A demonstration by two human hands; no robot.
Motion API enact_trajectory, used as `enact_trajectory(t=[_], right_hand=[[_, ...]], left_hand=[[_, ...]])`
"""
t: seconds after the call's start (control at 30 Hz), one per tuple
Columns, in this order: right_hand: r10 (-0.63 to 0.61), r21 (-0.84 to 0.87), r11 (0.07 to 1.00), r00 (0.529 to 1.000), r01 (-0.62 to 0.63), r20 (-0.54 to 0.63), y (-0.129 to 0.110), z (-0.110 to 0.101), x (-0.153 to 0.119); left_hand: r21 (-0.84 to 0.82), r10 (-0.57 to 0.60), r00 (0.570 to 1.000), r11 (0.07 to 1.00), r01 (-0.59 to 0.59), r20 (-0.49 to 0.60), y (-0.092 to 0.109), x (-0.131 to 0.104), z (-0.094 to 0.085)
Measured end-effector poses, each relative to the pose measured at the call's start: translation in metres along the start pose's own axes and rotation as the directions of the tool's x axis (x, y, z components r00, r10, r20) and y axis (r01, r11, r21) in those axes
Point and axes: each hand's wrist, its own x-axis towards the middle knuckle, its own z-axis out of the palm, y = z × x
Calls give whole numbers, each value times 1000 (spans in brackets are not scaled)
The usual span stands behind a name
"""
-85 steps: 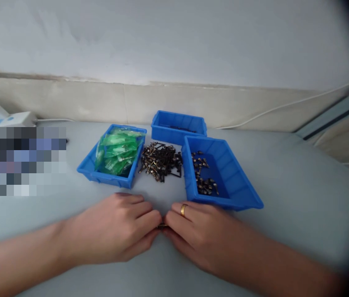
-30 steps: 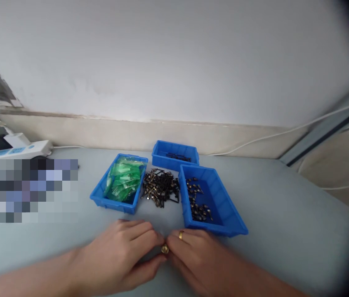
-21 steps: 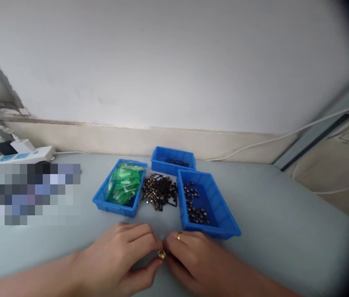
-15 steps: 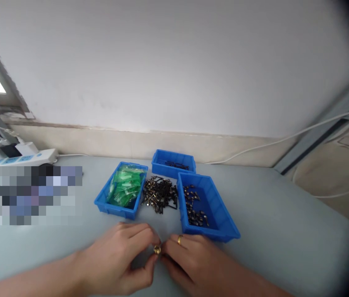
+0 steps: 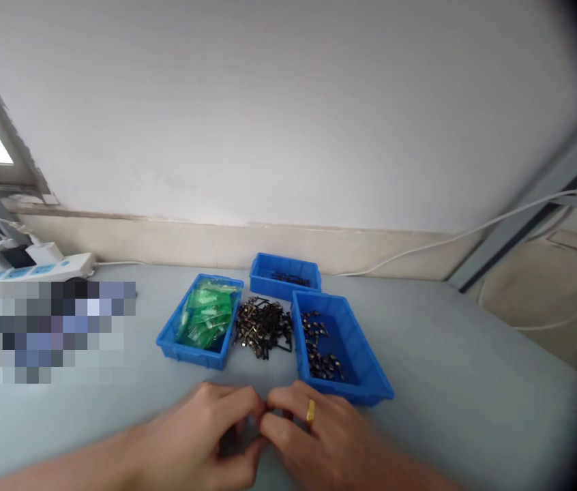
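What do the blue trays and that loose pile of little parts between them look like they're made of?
Blue trays: probably moulded plastic, judging by the uniform saturated colour, thin walls and dull sheen. Loose pile: likely metal, dark with brassy glints; too small to tell more.

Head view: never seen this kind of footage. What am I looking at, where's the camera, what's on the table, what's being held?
There is no machine here: a person works bare-handed, and the single camera sits on their head, looking forward and down. The left hand and right hand, which wears a gold ring, meet fingertip to fingertip low in the picture; whatever they pinch is hidden. On the grey table are a blue tray of green packets, a loose pile of small metal parts, a second blue tray with similar parts and a smaller blue tray behind.
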Motion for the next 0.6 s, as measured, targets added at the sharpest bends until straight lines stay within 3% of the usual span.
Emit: enact_trajectory(t=[0.1,0.23,0.43,0.6], right_hand=[[-34,-4,999,999,34,14,2,0,0],[1,39,999,1000,0,-19,2,-1,2],[30,79,996,1000,-30,11,0,-8,6],[109,226,966,990,-127,94,2,-8,7]], left_hand=[[-111,-73,997,991,74,10,1,0,1],[-78,-97,995,992,99,33,1,1,-1],[150,76,996,985,-81,45,1,1,-5],[239,134,987,959,-152,91,-4,2,-5]])
